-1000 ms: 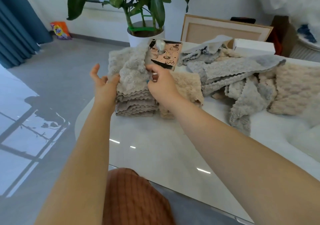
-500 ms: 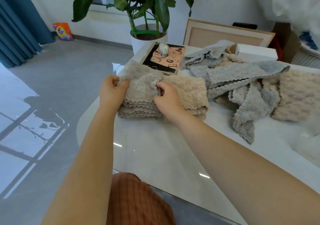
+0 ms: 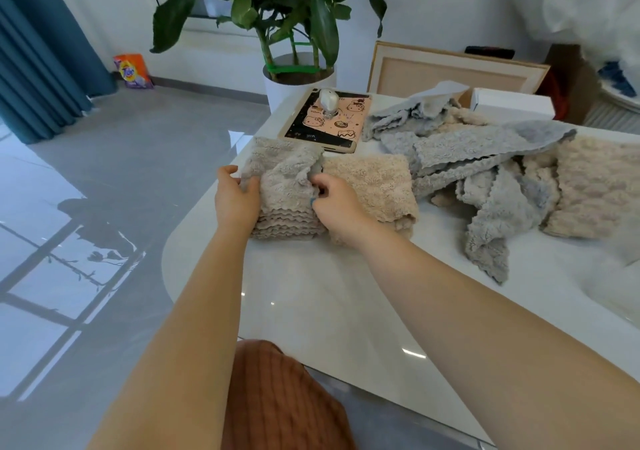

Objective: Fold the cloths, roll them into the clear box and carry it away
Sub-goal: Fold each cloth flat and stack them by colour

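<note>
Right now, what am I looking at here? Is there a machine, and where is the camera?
No machine: a person works with bare hands, and one camera worn on their head looks forward and down. The left hand and right hand press on the top cloth of a folded stack on the white table. Beside it lies a folded beige cloth; further right, a loose pile of grey and beige cloths waits. Behind the stack sits a cartoon-printed tablet. No clear box is in view.

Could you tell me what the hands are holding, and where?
Both grip the top cloth of the folded stack: left hand its left edge, right hand its right edge.
</note>
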Demonstrator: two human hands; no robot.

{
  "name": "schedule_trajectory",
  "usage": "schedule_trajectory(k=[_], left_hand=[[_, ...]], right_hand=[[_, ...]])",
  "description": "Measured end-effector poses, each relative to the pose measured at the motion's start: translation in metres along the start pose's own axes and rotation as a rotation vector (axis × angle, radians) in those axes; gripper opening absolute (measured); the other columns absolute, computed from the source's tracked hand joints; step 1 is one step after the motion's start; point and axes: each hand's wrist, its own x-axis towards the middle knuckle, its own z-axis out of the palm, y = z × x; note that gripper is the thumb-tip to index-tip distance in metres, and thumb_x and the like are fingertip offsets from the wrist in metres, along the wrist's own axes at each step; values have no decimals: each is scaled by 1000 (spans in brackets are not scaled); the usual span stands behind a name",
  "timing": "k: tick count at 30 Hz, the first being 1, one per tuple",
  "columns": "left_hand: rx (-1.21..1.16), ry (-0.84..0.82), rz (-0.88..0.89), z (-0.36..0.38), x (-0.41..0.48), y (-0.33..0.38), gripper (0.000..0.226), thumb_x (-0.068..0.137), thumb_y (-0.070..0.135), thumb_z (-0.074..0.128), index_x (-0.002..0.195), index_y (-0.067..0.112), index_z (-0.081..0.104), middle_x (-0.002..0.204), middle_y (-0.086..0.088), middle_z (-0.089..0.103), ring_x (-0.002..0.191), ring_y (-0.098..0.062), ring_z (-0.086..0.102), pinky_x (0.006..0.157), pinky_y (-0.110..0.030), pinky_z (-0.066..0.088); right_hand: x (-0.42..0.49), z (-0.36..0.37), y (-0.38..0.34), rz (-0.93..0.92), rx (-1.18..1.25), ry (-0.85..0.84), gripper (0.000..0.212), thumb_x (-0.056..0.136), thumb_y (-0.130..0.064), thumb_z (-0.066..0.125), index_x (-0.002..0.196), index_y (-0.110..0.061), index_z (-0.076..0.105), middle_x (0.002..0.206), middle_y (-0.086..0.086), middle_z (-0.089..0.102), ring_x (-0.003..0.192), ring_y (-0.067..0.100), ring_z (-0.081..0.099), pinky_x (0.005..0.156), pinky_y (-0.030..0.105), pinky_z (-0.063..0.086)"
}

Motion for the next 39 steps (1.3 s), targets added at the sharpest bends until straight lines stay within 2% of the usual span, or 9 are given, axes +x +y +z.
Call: schedule_trajectory(k=[2, 5, 10, 15, 20, 26, 31, 36, 39], left_hand=[[125, 101, 74, 1, -11, 9, 43, 96, 25, 48, 135, 9, 36, 126, -9, 50, 106, -25, 53, 83, -36, 42], [342, 312, 291, 12, -39, 28, 39, 92, 16, 51, 129, 6, 45, 127, -15, 47, 116, -32, 46, 88, -43, 39], [259, 200, 635, 61, -116, 36, 30, 82, 1, 49, 111, 5, 56, 113, -14, 51, 103, -31, 50, 84, -41, 45], [220, -194, 634, 109, -194, 9, 36, 86, -9, 46, 117, 4, 58, 119, -10, 52, 106, -25, 50, 89, -30, 42], [256, -342, 521, 121, -227, -4, 45, 89, -7, 42, 132, 7, 50, 132, -7, 47, 120, -22, 46, 96, -16, 32], [286, -419, 574, 145, -260, 27, 50, 92, -1, 44, 139, 15, 41, 137, -2, 41, 120, -19, 45, 86, -21, 38], [291, -521, 735, 177, -288, 61, 53, 91, 3, 49, 141, 21, 40, 136, 0, 39, 118, -18, 46, 81, -35, 51], [635, -580, 823, 210, -313, 84, 50, 86, 11, 54, 133, 29, 49, 140, -2, 35, 120, -25, 43, 90, -38, 42], [733, -531, 818, 216, -324, 83, 34, 84, 17, 56, 116, 26, 59, 129, -2, 41, 116, -26, 42, 91, -38, 35]], right_hand=[[-11, -9, 1, -8, 100, 113, 44, 84, 9, 45, 119, -13, 61, 120, 2, 60, 100, 18, 63, 90, 39, 54], [-38, -34, 10, -84, 88, 390, 38, 87, 9, 45, 112, -14, 62, 114, -4, 55, 92, -1, 54, 83, 11, 46], [-91, -74, 71, 48, -169, 819, 34, 78, 5, 52, 106, -11, 63, 124, 5, 44, 117, 25, 43, 96, 36, 38], [-121, -114, 120, 529, -442, 465, 55, 85, -12, 50, 139, -21, 43, 156, 6, 16, 144, 26, 12, 113, 44, 18], [-156, -143, 136, 293, -378, 530, 15, 89, -16, 51, 95, -15, 64, 106, 3, 59, 106, 24, 54, 87, 31, 30], [-230, -164, 154, 178, -117, 650, 8, 80, -10, 67, 78, -14, 61, 78, 1, 63, 74, 18, 58, 70, 32, 47], [-271, -197, 162, 209, -45, 489, 21, 78, 0, 55, 87, -17, 47, 82, 1, 57, 68, 14, 49, 60, 28, 38], [-314, -248, 154, 427, 59, -60, 24, 79, -6, 57, 98, -18, 47, 91, -1, 54, 64, 13, 46, 51, 22, 40], [-327, -267, 162, 511, -29, 72, 30, 80, -8, 57, 106, -20, 50, 94, 2, 56, 69, 15, 51, 57, 26, 41]])
